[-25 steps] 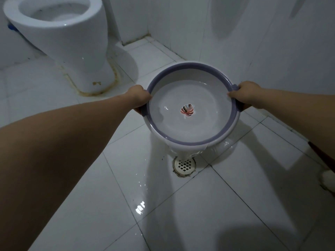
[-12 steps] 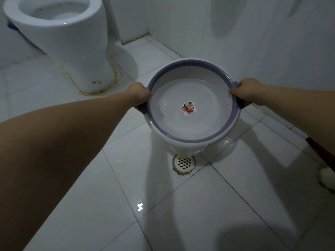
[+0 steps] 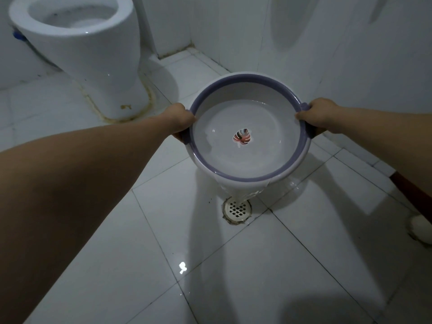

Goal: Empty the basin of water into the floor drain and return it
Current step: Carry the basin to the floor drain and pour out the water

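A round white basin [image 3: 275,175] with a purple rim and a leaf picture on its bottom hangs above the tiled floor, tilted toward me. Water lies in it and spills over the near rim in a thin sheet. The stream lands on the round floor drain [image 3: 237,209] just below. My left hand [image 3: 178,119] grips the basin's left handle, and my right hand [image 3: 315,115] grips the right handle.
A white toilet [image 3: 88,52] stands at the back left. Tiled walls close the back and right sides, right behind the basin. A dark red handle with a white head [image 3: 418,195] leans at the right edge. The floor tiles look wet and shiny.
The basin's near rim has tipped a little lower and water keeps pouring over it onto the drain. Both hands hold the same handles.
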Action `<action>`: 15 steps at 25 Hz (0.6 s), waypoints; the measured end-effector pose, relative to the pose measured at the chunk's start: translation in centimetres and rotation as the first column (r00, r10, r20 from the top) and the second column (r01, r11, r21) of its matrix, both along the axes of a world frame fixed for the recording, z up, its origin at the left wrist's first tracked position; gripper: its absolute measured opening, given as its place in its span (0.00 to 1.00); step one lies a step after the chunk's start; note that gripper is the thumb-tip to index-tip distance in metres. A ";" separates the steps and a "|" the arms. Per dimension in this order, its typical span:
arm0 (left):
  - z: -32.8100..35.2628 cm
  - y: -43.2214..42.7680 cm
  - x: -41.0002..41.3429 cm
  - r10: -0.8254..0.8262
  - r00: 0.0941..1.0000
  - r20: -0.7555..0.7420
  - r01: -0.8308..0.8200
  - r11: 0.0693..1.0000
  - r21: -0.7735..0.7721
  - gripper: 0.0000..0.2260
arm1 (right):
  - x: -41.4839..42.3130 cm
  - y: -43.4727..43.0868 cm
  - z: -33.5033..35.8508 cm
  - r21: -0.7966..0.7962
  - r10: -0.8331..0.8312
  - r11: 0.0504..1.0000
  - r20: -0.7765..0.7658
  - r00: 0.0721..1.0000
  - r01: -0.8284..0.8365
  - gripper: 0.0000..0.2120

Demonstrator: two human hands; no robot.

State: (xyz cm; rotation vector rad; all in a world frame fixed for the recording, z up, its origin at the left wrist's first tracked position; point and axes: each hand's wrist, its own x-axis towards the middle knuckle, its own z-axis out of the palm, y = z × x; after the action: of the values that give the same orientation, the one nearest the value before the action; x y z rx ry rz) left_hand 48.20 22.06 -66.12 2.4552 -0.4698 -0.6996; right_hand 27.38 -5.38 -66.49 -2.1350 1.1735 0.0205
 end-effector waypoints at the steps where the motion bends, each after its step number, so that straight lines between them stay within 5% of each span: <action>1: 0.1 0.0 -0.1 0.002 1.000 0.005 -0.002 1.000 -0.004 0.16 | 0.0 0.0 0.1 -0.004 -0.002 1.000 -0.001 1.000 0.002 0.21; 15: 1.0 0.2 -0.3 0.019 0.999 0.035 -0.019 1.000 -0.015 0.16 | -0.1 0.2 1.5 -0.032 0.015 0.999 -0.006 1.000 -0.015 0.19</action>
State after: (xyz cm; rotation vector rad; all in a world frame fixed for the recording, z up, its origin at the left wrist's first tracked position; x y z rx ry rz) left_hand 47.85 22.25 -65.10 2.4583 -0.4628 -0.6440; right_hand 27.25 -5.20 -64.97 -2.1727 1.1682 0.0152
